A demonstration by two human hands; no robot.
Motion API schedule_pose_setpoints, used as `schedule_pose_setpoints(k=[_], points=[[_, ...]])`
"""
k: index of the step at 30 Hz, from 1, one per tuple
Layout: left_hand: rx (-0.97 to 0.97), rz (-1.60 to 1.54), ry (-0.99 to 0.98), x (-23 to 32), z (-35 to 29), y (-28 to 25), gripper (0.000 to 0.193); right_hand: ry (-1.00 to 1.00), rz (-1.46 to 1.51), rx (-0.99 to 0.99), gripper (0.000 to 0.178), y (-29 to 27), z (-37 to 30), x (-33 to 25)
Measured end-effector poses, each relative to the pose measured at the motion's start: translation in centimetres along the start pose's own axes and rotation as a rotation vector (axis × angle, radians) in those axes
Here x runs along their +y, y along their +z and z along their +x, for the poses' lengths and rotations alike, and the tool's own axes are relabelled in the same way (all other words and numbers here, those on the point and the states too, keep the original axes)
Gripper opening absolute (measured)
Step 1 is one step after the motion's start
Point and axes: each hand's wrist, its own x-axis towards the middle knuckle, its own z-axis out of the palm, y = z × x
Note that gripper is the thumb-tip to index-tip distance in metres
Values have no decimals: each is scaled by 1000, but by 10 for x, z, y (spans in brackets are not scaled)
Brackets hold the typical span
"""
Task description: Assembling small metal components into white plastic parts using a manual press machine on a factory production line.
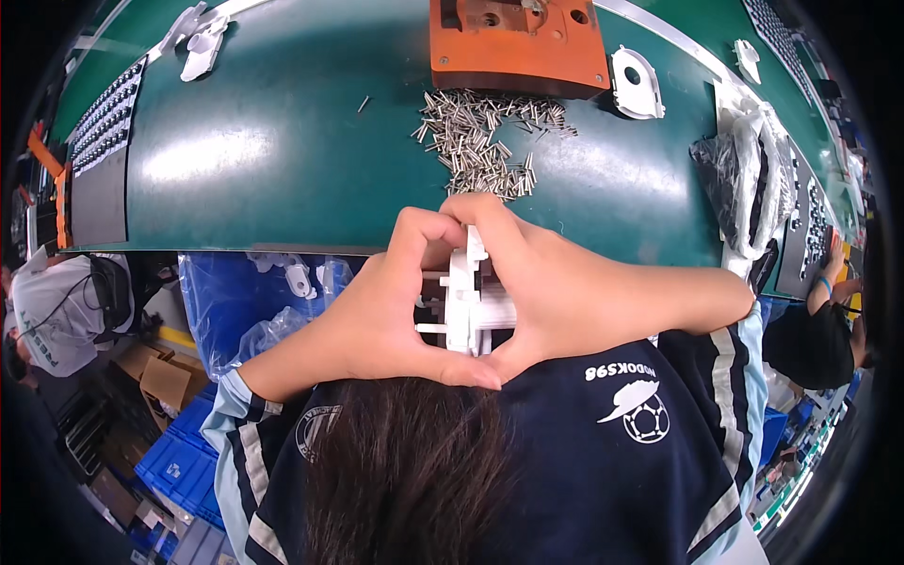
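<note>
Both my hands meet in front of my chest, at the near edge of the green table, around a white plastic part (pixel 463 299). The part stands on edge, with thin pegs toward the left and a ribbed round piece toward the right. My left hand (pixel 395 306) curls round its left side, fingers at the top and thumb below. From the right, my right hand (pixel 527 287) closes on it the same way, and the thumb tips touch underneath. Just beyond my fingers lies a heap of small metal pins (pixel 476 141).
An orange fixture block (pixel 518 56) stands behind the pins. Beside it lies a white ring-shaped cover (pixel 637 85); more white parts (pixel 202 47) rest at the far left. A plastic bag (pixel 753 179) sits at the right. Below the table edge hangs a blue lined bin (pixel 226 301). A co-worker (pixel 815 330) sits right.
</note>
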Motion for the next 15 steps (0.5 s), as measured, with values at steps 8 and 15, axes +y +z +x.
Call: schedule_pose_setpoints(k=[8,15], points=[[-21,131,-58,6,3,-7,77,-22,-22,24,92,-2,-1,0],[-107,412,242,-1,9,-12,63,-15,53,-61,85,4,-3,0]])
